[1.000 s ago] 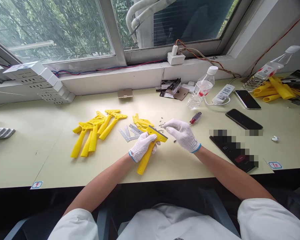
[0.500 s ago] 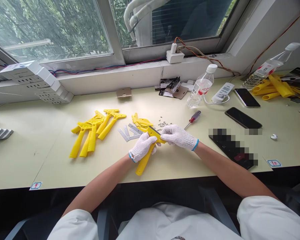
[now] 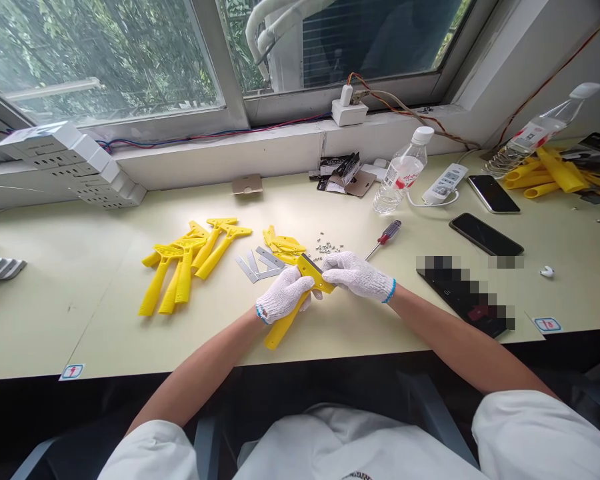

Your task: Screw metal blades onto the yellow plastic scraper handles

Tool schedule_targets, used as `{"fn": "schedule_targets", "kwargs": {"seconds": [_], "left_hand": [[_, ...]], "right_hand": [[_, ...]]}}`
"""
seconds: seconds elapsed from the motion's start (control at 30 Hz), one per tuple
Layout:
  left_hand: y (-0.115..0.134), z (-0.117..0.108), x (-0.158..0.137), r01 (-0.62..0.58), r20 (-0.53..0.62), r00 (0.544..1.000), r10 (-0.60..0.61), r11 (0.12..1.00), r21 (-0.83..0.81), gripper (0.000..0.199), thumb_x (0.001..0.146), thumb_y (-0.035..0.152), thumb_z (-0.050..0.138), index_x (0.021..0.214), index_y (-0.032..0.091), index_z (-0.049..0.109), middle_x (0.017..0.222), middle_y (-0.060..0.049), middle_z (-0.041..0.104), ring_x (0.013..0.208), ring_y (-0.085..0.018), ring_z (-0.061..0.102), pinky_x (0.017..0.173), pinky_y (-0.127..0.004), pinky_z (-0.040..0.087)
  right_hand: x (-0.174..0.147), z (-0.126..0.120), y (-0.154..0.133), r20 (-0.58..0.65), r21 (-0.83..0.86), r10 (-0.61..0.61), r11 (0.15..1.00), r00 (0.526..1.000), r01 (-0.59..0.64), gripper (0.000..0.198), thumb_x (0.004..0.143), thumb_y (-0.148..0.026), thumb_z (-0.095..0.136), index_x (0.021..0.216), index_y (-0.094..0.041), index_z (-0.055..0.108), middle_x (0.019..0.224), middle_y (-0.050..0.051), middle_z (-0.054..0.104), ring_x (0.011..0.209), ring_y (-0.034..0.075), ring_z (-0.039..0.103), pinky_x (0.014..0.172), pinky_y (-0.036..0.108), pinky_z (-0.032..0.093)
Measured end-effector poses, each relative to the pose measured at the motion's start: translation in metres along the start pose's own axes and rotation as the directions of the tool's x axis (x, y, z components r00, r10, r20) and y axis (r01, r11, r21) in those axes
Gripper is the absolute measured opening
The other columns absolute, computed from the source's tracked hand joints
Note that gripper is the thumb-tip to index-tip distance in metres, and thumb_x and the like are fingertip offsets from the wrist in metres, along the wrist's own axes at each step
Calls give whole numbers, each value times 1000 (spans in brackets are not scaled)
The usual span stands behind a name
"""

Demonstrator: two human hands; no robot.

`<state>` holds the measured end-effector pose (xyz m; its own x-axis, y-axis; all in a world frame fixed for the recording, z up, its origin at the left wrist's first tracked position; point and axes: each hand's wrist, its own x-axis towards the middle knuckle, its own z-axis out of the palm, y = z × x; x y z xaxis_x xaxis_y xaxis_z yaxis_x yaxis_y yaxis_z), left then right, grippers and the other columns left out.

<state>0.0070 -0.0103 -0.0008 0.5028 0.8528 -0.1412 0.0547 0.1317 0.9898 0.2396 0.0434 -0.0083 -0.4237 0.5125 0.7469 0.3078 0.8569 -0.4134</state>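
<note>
Table: bears the parts.
Yellow scraper: above the table's near side; could twist, in my judgement, should the left grip slacken.
Left hand: clamped around the scraper's neck.
Right hand: fingertips at the head's right end; pinching or merely touching, cannot tell.
Screwdriver: beyond the right hand.
Blades: just beyond the left hand.
Screws: loose, obstructing the right hand's forward path; a brush could scatter them.

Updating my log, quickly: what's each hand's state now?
Left hand: closed around the yellow scraper.
Right hand: fingers curled at the scraper's head; whether it grips anything can't be told.
</note>
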Motion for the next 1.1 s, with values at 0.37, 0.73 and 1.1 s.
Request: {"fn": "schedule_targets", "kwargs": {"seconds": [0.37, 0.73, 1.1], "left_hand": [[1, -3, -1, 13, 37, 999, -11, 999, -39, 26, 94, 41, 71, 100, 15, 72, 89, -8, 78, 50, -11, 60, 53, -27, 49], [-3, -4, -2, 13, 53, 999, -11, 999, -32, 38, 99, 52, 72, 99, 14, 72, 86, -8, 76, 50, -11, 60, 52, -26, 48], [3, -9, -9, 52, 199, 979, -49, 999, -8, 44, 99, 56, 72, 86, 15, 77, 63, -4, 68, 50, -13, 56, 60, -29, 51]], "right_hand": [[0, -11, -16, 437, 185, 309, 888, 845, -421, 45, 103, -55, 57, 79, -19, 67, 73, 1, 72, 68, 12, 67, 66, 27, 59], [0, -8, -14, 696, 314, 427, 542, 577, -780, 31, 95, -45, 69, 86, -17, 58, 81, 2, 64, 70, 11, 48, 64, 25, 37], [3, -12, -17, 515, 340, 473, 653, 715, -677, 22, 91, -31, 62, 75, -17, 54, 69, -3, 48, 66, 9, 39, 63, 25, 32]]}}
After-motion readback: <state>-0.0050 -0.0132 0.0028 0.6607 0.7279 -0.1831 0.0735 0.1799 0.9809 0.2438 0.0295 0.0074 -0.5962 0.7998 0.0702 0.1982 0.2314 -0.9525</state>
